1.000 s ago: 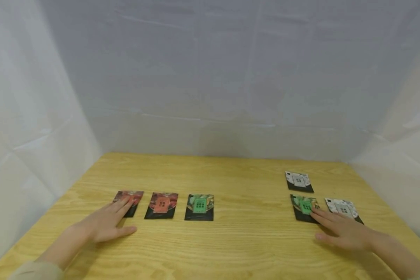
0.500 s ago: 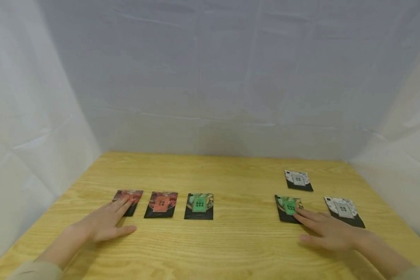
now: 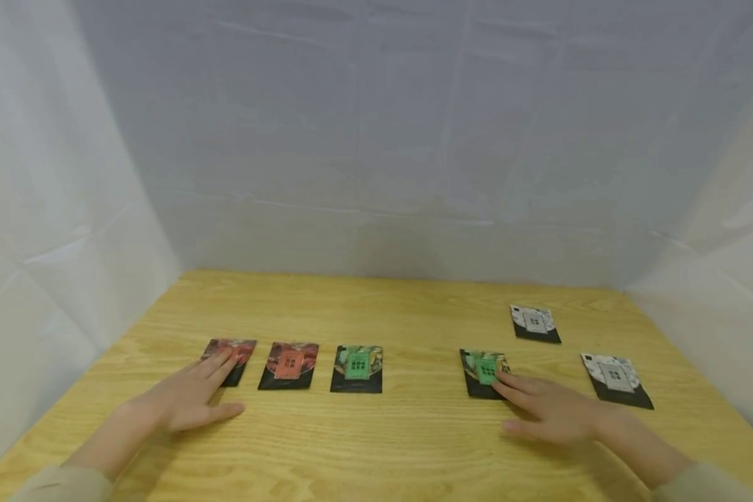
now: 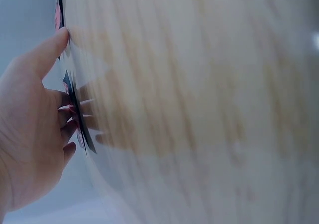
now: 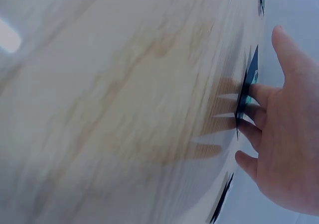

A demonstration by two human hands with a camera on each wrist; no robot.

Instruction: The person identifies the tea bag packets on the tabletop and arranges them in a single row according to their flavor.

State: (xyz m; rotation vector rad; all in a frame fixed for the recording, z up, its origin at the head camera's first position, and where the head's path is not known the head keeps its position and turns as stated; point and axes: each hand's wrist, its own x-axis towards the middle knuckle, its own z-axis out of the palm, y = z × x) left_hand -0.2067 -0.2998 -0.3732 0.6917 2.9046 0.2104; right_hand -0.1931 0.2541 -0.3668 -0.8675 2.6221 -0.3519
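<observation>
My left hand (image 3: 185,399) rests its extended fingers on the leftmost red-and-black packet (image 3: 231,376), covering part of it. In the left wrist view that packet (image 4: 79,115) lies flat beneath the fingertips. My right hand (image 3: 552,410) presses straight fingertips on a green-and-black packet (image 3: 482,369) right of the table's middle, thumb apart from it. The right wrist view shows the same packet (image 5: 246,92) under those fingers. Between the hands lie a second red packet (image 3: 289,365) and another green packet (image 3: 357,369), both flat and untouched.
A white-and-black packet (image 3: 535,323) lies farther back on the right. Another white packet (image 3: 616,380) is right of my right hand. The wooden table (image 3: 376,446) is bounded by a hanging white sheet (image 3: 376,153) behind and at both sides.
My right hand has slid the green packet leftward across the table, away from the white packets and toward the other green one. My left hand has stayed in place.
</observation>
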